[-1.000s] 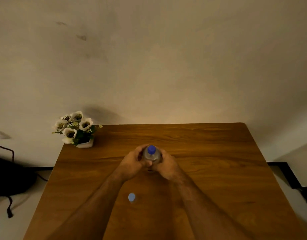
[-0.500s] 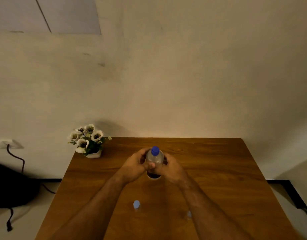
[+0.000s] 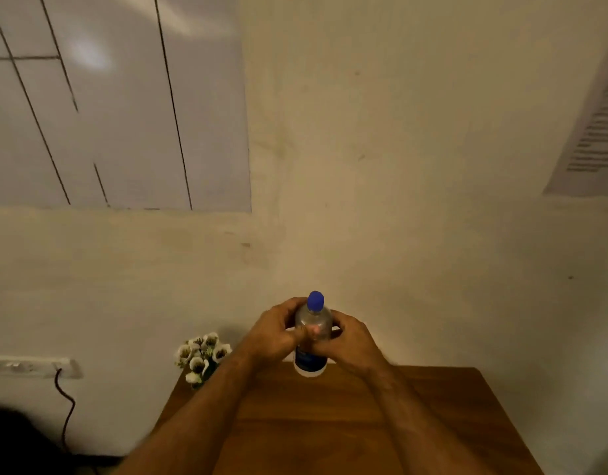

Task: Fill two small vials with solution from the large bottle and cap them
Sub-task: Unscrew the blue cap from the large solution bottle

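Wooden table (image 3: pixel 347 433) fills the bottom of the head view, both forearms reaching forward across it. Large bottle (image 3: pixel 312 332) is upright over the far table edge, clear plastic body, dark blue label low down, blue cap (image 3: pixel 316 300) screwed on top. Can't tell the liquid level, body is blurred and mostly covered by fingers. Can't tell if the base touches the table or is just above it. Left hand (image 3: pixel 276 332) wraps the bottle's left side, fingers curled around the back, thumb across the front. Right hand (image 3: pixel 348 339) grips the right side the same way, thumb meeting the left thumb mid-body. Both wrists angle inward. Beyond the table's far-left corner: small pot of white flowers (image 3: pixel 202 354). Further left on the wall, a socket strip (image 3: pixel 31 366) with a dark cable (image 3: pixel 67 406) dropping down. Above it, a white panel (image 3: pixel 117 101)
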